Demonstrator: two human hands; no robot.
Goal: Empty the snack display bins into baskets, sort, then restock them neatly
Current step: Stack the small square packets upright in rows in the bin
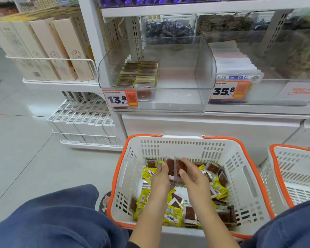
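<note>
Basket before display bin, snack packets inside, 2nd basket right

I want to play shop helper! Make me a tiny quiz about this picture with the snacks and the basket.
1. True or false: the clear bin with the 13.8 price tag is packed full.
2. What are the left hand and right hand holding together? A) a cardboard box B) a small stack of snack packets C) a price tag
3. Fill in: the loose packets lie in the white basket with the ______ rim.

Key
1. False: only a neat stack stands at its left side.
2. B
3. orange
</note>
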